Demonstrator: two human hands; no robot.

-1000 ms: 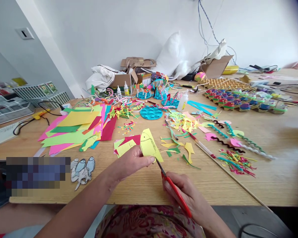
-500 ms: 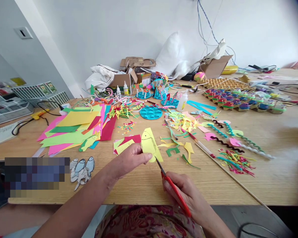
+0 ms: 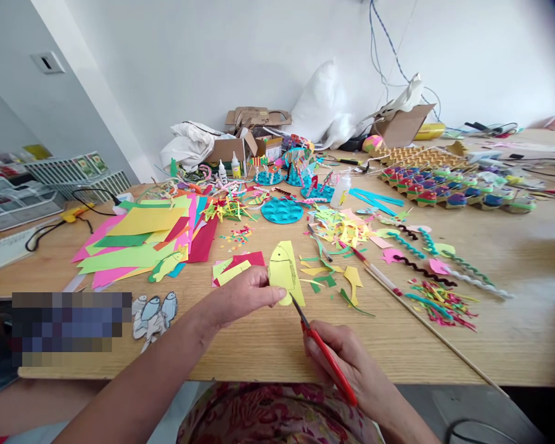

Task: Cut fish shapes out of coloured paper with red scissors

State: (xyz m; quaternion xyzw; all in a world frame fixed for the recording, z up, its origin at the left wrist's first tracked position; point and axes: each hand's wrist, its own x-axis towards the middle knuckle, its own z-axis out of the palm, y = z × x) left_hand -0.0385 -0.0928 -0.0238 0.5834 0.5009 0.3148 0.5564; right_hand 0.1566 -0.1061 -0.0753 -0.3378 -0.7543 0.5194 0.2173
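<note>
The left hand (image 3: 252, 292) pinches the yellow paper (image 3: 283, 266), drawn with a fish, above the worktop (image 3: 240, 354), while the right hand (image 3: 340, 350) is wrapped round the red-handled scissors (image 3: 329, 359), tips at the paper's lower edge. Its rounded left side looks already trimmed; on the right, surplus outside the drawn line seems left to cut.

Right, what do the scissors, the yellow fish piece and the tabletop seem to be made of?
Scissors: bright red handles, probably plastic; dark blades, likely metal.
Yellow fish piece: matt paper or thin card, judging by its flat, even colour and drawn lines.
Tabletop: pale brown, streaky grain, slight sheen; wood or laminate.
</note>
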